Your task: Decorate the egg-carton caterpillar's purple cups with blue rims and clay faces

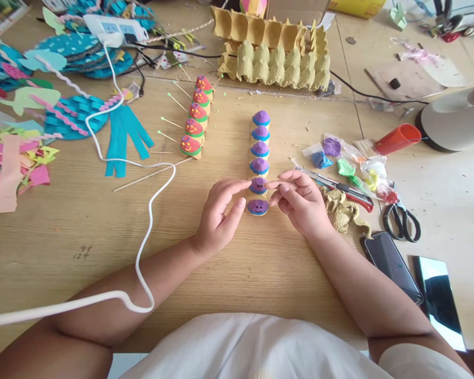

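Note:
A strip of egg-carton cups (259, 166) lies before me, covered in purple and blue clay. Small dark faces mark the two nearest cups. My left hand (221, 213) is at the strip's left side, index fingertip at the second-nearest cup and thumb apart from it near the closest one. On the right side, my right hand (300, 202) has thumb and index finger close together in a pinch, the index tip by the second cup's face. Anything between those fingers is too small to make out. A finished-looking red and green caterpillar (195, 118) with green-tipped sticks stands further left.
Clay bags (349, 167), a box cutter (339, 188), torn carton (342, 210), scissors (402, 221) and a phone (393, 266) lie at right. Egg cartons (276, 66) stand at the back. A white cable (150, 210) crosses the left side and passes over my left forearm.

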The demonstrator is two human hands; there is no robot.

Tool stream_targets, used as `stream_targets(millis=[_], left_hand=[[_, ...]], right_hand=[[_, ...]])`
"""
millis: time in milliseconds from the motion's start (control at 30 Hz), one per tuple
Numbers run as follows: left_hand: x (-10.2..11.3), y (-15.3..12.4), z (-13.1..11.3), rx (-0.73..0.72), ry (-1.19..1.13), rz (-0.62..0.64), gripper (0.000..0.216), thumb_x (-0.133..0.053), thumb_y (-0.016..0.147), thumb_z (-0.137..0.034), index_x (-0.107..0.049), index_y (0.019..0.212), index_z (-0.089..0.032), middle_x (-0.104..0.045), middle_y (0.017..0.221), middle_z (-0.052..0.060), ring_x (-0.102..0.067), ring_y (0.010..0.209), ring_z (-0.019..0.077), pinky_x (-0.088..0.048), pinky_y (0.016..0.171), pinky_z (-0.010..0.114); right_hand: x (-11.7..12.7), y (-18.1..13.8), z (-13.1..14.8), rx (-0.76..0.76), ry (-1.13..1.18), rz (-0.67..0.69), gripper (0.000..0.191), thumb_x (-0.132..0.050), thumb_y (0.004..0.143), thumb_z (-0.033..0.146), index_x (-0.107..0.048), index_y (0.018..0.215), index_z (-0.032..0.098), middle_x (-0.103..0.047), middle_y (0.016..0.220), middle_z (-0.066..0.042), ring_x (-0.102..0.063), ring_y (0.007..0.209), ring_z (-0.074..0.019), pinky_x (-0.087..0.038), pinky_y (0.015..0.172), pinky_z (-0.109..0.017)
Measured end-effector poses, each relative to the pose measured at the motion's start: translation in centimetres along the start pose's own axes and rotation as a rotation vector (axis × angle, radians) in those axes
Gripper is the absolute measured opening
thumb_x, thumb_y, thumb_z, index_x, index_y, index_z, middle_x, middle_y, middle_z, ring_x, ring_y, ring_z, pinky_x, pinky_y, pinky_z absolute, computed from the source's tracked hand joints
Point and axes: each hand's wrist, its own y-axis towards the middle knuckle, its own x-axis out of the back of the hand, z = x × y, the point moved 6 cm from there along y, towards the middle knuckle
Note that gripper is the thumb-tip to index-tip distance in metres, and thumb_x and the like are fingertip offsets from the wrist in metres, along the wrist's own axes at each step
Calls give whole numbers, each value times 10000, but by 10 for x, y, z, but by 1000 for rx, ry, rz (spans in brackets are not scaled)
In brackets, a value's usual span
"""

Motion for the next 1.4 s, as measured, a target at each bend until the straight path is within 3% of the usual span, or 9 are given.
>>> stream_targets(millis=[367, 633, 833, 1067, 1400], left_hand=[[0, 0, -1, -16, -23, -6, 299, -536, 1058, -278, -641, 1333, -225, -694, 1323, 92, -615, 1281, 221, -469, 1158, 433], [1, -1, -3, -29, -13, -18, 292, -547, 1051, -250, -641, 1326, -229, -696, 1313, 87, -626, 1268, 228, -481, 1147, 437], [2, 0, -6, -59, -12, -17, 290, -553, 1043, -217, -639, 1319, -232, -699, 1304, 82, -622, 1269, 226, -474, 1152, 436], [2, -1, -9, -90, 0, -24, 295, -553, 1037, -198, -645, 1314, -237, -703, 1291, 79, -623, 1263, 223, -474, 1153, 444], [7, -3, -21, -232, 34, -44, 230, -667, 989, -259, -678, 1219, -253, -724, 1185, 68, -640, 1193, 233, -510, 1096, 467]], right_hand=[[-3, -1, 3, 10, 85, -2, 268, -803, 836, 391, -600, 931, 244, -771, 822, 13, -690, 637, -119, -448, 519, -224], [-3, 1, 4, 19, 138, 18, 320, -898, 773, 372, -633, 885, 233, -813, 860, 8, -714, 659, -105, -453, 499, -187], [-10, -8, 9, 98, 53, 81, 215, -882, 809, 300, -704, 896, 219, -846, 925, -43, -776, 739, -150, -502, 504, -204], [-17, -14, 11, 53, 23, 156, 187, -855, 846, 344, -745, 886, 198, -836, 840, -60, -786, 675, -165, -436, 419, -171], [-26, -20, 13, -66, 111, 201, 321, -760, 919, 474, -674, 807, 186, -709, 610, 20, -500, 380, -53, -347, 366, -179]])
